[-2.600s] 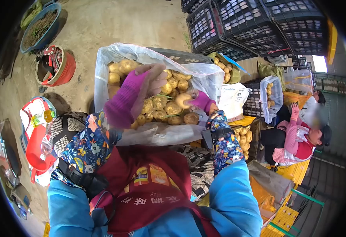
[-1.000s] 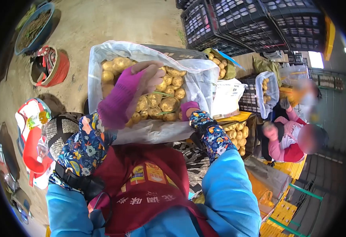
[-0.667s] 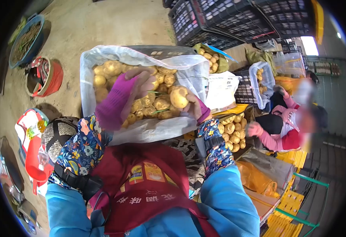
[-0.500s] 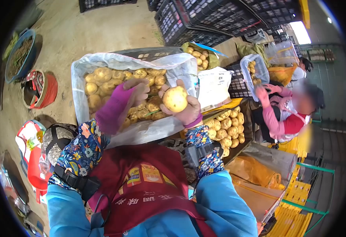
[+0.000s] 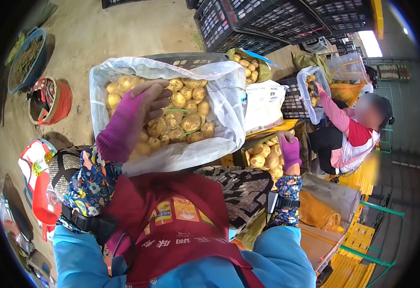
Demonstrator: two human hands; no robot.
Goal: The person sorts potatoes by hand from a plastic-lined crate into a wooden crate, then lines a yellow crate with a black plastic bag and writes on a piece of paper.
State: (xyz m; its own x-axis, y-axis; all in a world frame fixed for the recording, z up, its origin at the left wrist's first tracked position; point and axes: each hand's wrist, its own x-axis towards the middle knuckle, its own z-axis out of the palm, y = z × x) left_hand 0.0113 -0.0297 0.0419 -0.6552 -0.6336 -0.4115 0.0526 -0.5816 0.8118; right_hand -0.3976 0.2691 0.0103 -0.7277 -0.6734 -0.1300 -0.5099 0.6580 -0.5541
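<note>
A plastic-lined crate (image 5: 171, 165) of soil-marked potatoes (image 5: 174, 117) lies in front of me. Over its left part is my left hand (image 5: 140, 105), in a purple fingerless glove, with fingers stretched out and nothing in them. A green stem (image 5: 190, 111) rests on these potatoes. To the right, my right hand (image 5: 290, 146), also gloved in purple, is at the right side of a second crate holding cleaner, paler potatoes (image 5: 265, 156). Its fingers curl downward, and whatever may be under them is hidden.
A white printed sack (image 5: 263, 105) and a bag of potatoes (image 5: 246, 67) sit beyond the second crate. Black crates (image 5: 267, 24) are stacked at the back. At right a co-worker (image 5: 349, 129) reaches into another lined crate (image 5: 310, 103). A red bucket (image 5: 59, 103) stands at left.
My right hand has carried a potato from above the lined crate rightward to the second crate; that potato no longer shows. My left hand has moved slightly left, its fingers straighter.
</note>
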